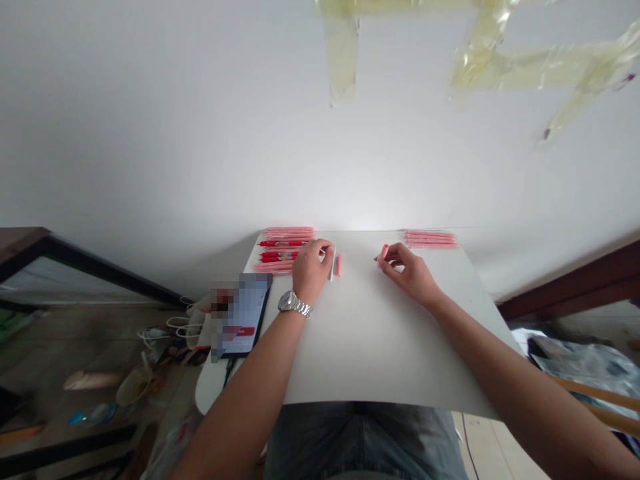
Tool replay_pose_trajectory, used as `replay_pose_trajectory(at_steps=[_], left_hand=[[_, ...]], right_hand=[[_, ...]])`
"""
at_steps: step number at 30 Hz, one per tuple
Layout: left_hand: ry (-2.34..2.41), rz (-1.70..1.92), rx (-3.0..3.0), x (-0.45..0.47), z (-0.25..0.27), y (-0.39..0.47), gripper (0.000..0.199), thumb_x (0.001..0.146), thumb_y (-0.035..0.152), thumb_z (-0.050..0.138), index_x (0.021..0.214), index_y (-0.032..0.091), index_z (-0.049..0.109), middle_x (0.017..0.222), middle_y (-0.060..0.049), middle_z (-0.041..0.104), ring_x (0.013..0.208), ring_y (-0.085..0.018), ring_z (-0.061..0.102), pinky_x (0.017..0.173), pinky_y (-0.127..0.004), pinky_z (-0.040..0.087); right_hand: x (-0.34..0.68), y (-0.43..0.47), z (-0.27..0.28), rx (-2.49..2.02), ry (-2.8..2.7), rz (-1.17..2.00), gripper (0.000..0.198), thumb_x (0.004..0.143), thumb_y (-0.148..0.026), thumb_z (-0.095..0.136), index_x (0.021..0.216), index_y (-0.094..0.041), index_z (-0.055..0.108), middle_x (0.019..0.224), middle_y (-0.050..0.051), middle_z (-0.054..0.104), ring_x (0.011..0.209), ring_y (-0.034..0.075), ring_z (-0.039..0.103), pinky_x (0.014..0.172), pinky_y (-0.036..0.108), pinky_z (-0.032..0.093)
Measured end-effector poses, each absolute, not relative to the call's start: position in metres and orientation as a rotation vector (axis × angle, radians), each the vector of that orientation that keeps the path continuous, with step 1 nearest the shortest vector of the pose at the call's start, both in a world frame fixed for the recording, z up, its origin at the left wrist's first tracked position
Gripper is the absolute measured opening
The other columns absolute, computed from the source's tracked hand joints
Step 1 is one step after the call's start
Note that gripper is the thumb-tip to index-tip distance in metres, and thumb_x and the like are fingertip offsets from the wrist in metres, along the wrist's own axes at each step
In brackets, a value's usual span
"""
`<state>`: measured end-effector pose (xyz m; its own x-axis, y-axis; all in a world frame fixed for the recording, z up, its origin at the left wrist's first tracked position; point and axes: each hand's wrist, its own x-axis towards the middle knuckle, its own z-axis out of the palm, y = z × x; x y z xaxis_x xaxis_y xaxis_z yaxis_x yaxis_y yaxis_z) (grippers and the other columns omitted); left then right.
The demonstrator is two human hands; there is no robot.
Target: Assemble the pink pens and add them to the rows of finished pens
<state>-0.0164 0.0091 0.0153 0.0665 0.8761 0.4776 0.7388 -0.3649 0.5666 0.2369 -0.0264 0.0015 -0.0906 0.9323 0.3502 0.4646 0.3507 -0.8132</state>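
My left hand (311,268), with a metal watch on the wrist, is closed in a pinch at the top of a slim white stick (332,267). A short pink tube (339,265) lies just right of the stick, apart from the fingers. Pinched upright between the thumb and fingers of my right hand (407,272) is a short pink tube with an orange end (385,252). Left of my left hand lie red pens (277,256) and pink sticks (287,232) in rows, partly hidden by that hand. More pink sticks (431,239) lie together at the back right.
Everything rests on a white table (360,347) against a white wall. A tablet (247,317), partly pixelated, lies at the left edge with a cable. Yellowish tape (343,60) sticks to the wall. Cluttered floor shows at left, and plastic bags (590,360) at right.
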Motion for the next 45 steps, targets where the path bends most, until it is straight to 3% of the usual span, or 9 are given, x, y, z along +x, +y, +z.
replay_pose_trajectory(at_steps=[6,12,15,22,27,30,45], left_hand=[[1.748,1.115,2.225,-0.017,0.016,0.006,0.015,0.099,0.027,0.054,0.095,0.023,0.068,0.095,-0.005,0.072,0.088,-0.020,0.065,0.079,-0.031,0.047],[1.720,1.072,2.245,-0.015,0.012,0.007,0.014,0.099,0.028,0.054,0.096,0.023,0.067,0.095,-0.005,0.071,0.088,-0.019,0.065,0.078,-0.030,0.047],[1.717,1.060,2.233,-0.014,0.011,0.008,0.013,0.099,0.029,0.055,0.095,0.024,0.067,0.095,-0.005,0.070,0.089,-0.019,0.065,0.077,-0.030,0.047],[1.708,1.073,2.224,-0.012,0.010,0.008,0.013,0.099,0.030,0.055,0.094,0.024,0.066,0.093,-0.005,0.070,0.087,-0.020,0.065,0.075,-0.031,0.047],[1.727,1.059,2.226,-0.012,0.011,0.007,0.013,0.098,0.030,0.056,0.093,0.024,0.066,0.094,-0.005,0.070,0.088,-0.020,0.065,0.075,-0.031,0.047],[1.724,1.044,2.234,-0.012,0.010,0.007,0.013,0.099,0.030,0.056,0.093,0.024,0.066,0.094,-0.005,0.070,0.087,-0.020,0.064,0.074,-0.031,0.047],[1.771,0.957,2.277,-0.012,0.012,0.005,0.007,0.096,0.026,0.060,0.098,0.026,0.066,0.098,-0.005,0.069,0.089,-0.021,0.064,0.074,-0.032,0.045]], right_hand=[[0.237,-0.025,0.001,-1.258,-1.662,0.650,0.028,0.092,-0.049,0.067,0.100,-0.025,0.054,0.094,0.006,0.076,0.082,0.021,0.073,0.077,0.037,0.061],[0.237,-0.025,0.003,-1.257,-1.628,0.638,0.047,0.091,-0.044,0.068,0.132,-0.028,0.049,0.106,0.006,0.076,0.083,0.020,0.072,0.079,0.038,0.061],[0.239,-0.025,0.003,-1.246,-1.626,0.638,0.054,0.092,-0.043,0.068,0.139,-0.028,0.046,0.107,0.006,0.076,0.086,0.021,0.073,0.079,0.038,0.062],[0.240,-0.023,0.001,-1.269,-1.667,0.590,0.043,0.095,-0.047,0.063,0.131,-0.027,0.051,0.104,0.008,0.077,0.088,0.023,0.076,0.081,0.042,0.063],[0.239,-0.021,-0.003,-1.186,-1.552,0.445,0.043,0.096,-0.048,0.063,0.130,-0.027,0.048,0.113,0.010,0.075,0.094,0.024,0.076,0.083,0.043,0.063],[0.241,-0.018,-0.006,-1.238,-1.714,0.505,0.038,0.096,-0.048,0.063,0.126,-0.026,0.053,0.105,0.009,0.076,0.092,0.024,0.076,0.083,0.043,0.063],[0.244,-0.016,-0.006,-1.184,-1.557,0.463,0.035,0.096,-0.045,0.065,0.120,-0.026,0.049,0.109,0.010,0.077,0.097,0.024,0.076,0.088,0.047,0.063]])
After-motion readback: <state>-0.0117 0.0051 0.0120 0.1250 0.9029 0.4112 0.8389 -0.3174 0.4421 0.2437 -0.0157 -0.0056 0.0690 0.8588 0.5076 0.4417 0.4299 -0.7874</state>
